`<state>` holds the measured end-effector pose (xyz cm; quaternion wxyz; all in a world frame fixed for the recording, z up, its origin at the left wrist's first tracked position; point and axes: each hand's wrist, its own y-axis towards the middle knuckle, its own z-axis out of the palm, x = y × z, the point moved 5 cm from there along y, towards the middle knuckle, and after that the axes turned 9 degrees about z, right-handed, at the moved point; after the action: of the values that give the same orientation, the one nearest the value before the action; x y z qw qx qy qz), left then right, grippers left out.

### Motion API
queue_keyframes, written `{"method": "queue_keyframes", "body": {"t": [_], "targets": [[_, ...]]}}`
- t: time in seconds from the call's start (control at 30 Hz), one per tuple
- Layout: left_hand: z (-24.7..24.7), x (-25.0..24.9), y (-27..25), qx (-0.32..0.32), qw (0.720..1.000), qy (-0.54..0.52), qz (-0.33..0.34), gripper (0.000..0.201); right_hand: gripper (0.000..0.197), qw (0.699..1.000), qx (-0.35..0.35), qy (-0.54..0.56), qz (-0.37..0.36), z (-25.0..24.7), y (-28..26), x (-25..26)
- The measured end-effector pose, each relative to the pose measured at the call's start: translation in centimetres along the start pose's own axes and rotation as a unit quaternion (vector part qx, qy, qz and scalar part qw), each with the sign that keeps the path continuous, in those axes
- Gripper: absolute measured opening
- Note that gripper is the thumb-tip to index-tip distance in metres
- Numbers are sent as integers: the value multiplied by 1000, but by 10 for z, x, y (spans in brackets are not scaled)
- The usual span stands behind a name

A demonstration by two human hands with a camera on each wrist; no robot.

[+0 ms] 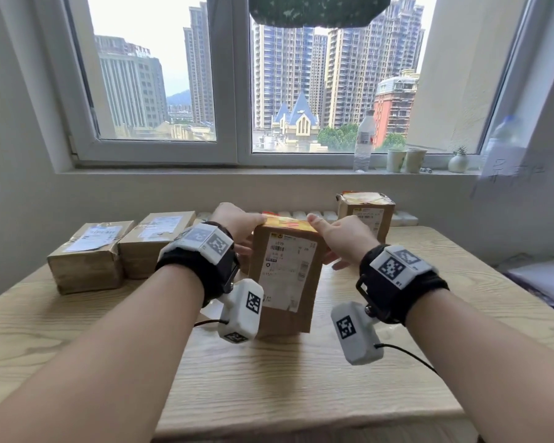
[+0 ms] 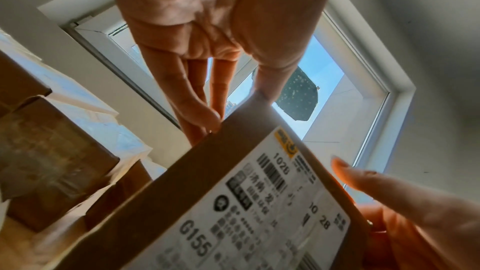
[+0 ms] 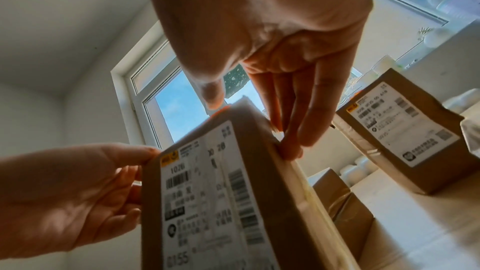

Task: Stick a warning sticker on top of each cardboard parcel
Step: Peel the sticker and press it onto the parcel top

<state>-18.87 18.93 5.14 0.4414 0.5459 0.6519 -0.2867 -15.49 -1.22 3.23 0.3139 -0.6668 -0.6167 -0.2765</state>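
A tall cardboard parcel (image 1: 285, 282) with a white shipping label stands on the wooden table (image 1: 301, 385). A yellow-orange warning sticker (image 1: 287, 222) lies on its top face. My left hand (image 1: 242, 230) clasps the upper left corner, thumb on the sticker and fingers (image 2: 197, 110) down the left side. My right hand (image 1: 331, 239) clasps the upper right corner the same way, thumb on top and fingers (image 3: 296, 137) along the right side. The wrist views show the parcel's label (image 2: 259, 202) (image 3: 205, 192) from below.
Two flat taped parcels (image 1: 87, 257) (image 1: 159, 238) lie side by side at the left. Another upright parcel (image 1: 367, 219) stands at the back right, with a yellow-orange sticker (image 1: 363, 197) on top. A water bottle (image 1: 363, 142), cups (image 1: 406, 159) and a small plant pot (image 1: 458, 161) stand on the windowsill.
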Motion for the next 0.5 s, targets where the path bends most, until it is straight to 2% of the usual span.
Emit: {"method": "queue_keyframes", "body": {"t": [0.13,0.33,0.5], "targets": [[4,-28,-2,-9,999,-44,18,27,57,998,-52,16,-22,-35,-2,4],[29,-59,8,7,994,-102,42,19,38,991,-108,56,-60,-75,15,1],[60,-68,29,23,990,-136,43,24,34,986,-129,97,-38,-88,46,-19]]}}
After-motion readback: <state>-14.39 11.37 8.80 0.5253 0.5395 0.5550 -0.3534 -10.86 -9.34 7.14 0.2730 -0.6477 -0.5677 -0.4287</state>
